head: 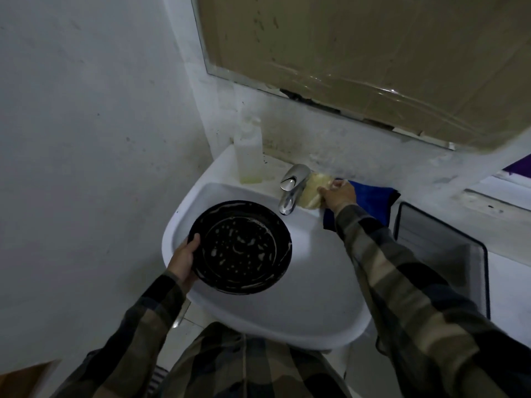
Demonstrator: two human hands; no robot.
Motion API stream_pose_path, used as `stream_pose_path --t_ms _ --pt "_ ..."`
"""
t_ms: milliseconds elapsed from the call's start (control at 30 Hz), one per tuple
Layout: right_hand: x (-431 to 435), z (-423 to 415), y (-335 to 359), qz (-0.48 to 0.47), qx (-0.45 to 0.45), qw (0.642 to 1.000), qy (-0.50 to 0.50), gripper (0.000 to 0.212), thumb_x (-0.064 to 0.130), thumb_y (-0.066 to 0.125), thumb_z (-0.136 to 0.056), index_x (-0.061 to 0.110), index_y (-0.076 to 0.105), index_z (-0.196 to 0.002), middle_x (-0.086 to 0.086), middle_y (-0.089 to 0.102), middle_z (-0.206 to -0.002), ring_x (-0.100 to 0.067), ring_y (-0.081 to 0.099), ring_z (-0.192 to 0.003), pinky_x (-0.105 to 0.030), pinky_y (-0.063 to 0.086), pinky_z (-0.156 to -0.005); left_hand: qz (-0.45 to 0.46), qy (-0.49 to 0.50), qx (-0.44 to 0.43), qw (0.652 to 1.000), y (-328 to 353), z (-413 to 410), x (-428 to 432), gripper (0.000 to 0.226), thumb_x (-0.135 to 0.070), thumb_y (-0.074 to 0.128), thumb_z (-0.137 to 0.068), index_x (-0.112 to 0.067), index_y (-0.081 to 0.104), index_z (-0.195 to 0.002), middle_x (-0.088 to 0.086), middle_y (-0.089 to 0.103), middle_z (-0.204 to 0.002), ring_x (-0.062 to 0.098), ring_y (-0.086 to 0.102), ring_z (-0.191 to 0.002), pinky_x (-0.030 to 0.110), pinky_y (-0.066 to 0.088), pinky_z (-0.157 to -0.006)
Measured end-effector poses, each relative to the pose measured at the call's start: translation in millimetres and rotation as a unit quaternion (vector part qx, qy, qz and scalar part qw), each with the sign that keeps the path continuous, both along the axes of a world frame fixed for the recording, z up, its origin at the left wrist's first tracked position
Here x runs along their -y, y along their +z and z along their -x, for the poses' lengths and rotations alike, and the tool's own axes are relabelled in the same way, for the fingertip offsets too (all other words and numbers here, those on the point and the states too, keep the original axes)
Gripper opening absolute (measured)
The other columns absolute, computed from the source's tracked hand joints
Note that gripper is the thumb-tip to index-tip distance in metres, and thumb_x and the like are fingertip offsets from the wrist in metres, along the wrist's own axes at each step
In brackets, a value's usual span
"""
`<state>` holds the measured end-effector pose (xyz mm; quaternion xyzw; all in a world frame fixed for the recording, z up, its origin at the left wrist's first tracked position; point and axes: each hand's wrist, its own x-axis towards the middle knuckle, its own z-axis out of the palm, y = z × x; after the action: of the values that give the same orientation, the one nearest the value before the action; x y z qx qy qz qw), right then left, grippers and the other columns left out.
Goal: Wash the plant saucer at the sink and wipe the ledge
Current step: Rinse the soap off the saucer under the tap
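The black round plant saucer (240, 248) hangs over the white sink (301, 282), its inside flecked with suds. My left hand (184, 258) grips its left rim. At the back of the sink, right of the chrome tap (291, 189), lies a yellow sponge (313, 192). My right hand (339, 193) rests on the sponge with its fingers closed over it. A blue cloth (370, 199) lies under and behind that hand on the sink's back ledge.
A translucent soap bottle (249, 152) stands on the sink's back left corner. A black mesh bin (442, 254) sits to the right of the sink. Cardboard covers the mirror (373, 53) above. A white wall closes the left side.
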<state>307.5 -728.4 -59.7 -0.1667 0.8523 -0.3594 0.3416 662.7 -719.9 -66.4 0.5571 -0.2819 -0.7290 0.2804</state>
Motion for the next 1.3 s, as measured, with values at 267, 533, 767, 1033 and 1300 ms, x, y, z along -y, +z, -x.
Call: stream_pose_path --t_ms 267,533,767,1033,1300 --pt "-0.7 -3.3 0.2 -0.116 -0.125 0.982 0.079 0.047 0.029 0.069 -0.084 0.001 0.055 -0.119 -0.017 0.058 -0.125 -0.033 0.054 -0.117 -0.036 0.043 -0.097 -0.001 -0.01 -0.017 1.0 -0.6 11.3 -10.4 0.04 -0.035 0.04 -0.1 -0.018 0.048 -0.135 0.008 0.063 -0.123 0.024 0.061 -0.109 0.037 0.052 -0.081" --pt "-17.4 -18.4 33.9 0.013 -0.19 0.974 0.12 0.035 0.015 0.055 -0.09 0.003 0.055 -0.123 -0.019 0.054 -0.126 -0.031 0.053 -0.115 -0.028 0.042 -0.094 0.008 -0.028 -0.018 0.999 -0.2 17.2 -13.1 0.041 -0.038 0.041 -0.099 -0.022 0.047 -0.136 0.007 0.062 -0.125 0.025 0.06 -0.111 0.037 0.053 -0.078" --pt "-29.6 -69.7 62.6 0.056 -0.375 0.823 0.423 0.062 0.052 0.056 -0.086 0.017 0.044 -0.136 -0.014 0.044 -0.136 -0.032 0.034 -0.126 -0.037 0.032 -0.101 -0.002 -0.046 -0.026 0.999 -2.1 28.4 -22.1 0.042 -0.041 0.04 -0.098 -0.027 0.044 -0.138 0.004 0.06 -0.127 0.026 0.058 -0.111 0.04 0.053 -0.075" --pt "-8.4 -87.0 67.7 -0.061 -0.533 0.693 0.482 0.025 0.017 0.045 -0.095 0.006 0.048 -0.117 -0.016 0.053 -0.116 -0.035 0.052 -0.104 -0.04 0.044 -0.083 -0.039 -0.056 -0.047 0.997 -8.8 43.2 -26.4 0.043 -0.038 0.034 -0.101 -0.022 0.041 -0.14 0.009 0.054 -0.134 0.03 0.055 -0.114 0.045 0.048 -0.086" --pt "-1.6 -78.9 83.5 -0.035 -0.488 0.782 0.387 0.026 0.006 0.037 -0.098 0.003 0.046 -0.122 -0.018 0.058 -0.11 -0.034 0.059 -0.1 -0.038 0.042 -0.069 -0.049 -0.05 -0.023 0.997 -14.9 46.4 -20.1 0.04 -0.035 0.036 -0.101 -0.023 0.043 -0.139 0.009 0.055 -0.13 0.033 0.054 -0.112 0.05 0.049 -0.086"
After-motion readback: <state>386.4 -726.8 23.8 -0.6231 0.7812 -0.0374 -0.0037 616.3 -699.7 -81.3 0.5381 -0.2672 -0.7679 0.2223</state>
